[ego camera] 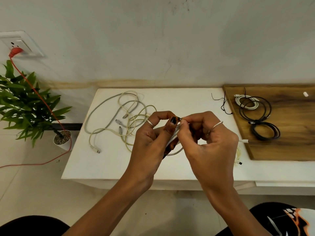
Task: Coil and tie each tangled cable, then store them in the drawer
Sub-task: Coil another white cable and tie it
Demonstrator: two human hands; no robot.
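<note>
Above the white table (105, 167), my left hand (153, 138) grips a coiled white cable (173, 137). My right hand (204, 140) pinches a thin black tie at the top of that coil, fingertip to fingertip with the left thumb. The cable's loose end with a white plug (244, 141) trails out to the right. A tangle of grey and cream cables (122, 116) lies on the table's left half. On the wooden board (289, 137) at the right lie a tied white coil (245, 102) and two black coils (265, 130).
Loose black ties (223, 103) lie near the table's back right. A potted plant (62, 137) stands on the floor at the left, and a red cord (34, 89) runs down from a wall socket (17, 45). My knees show at the bottom.
</note>
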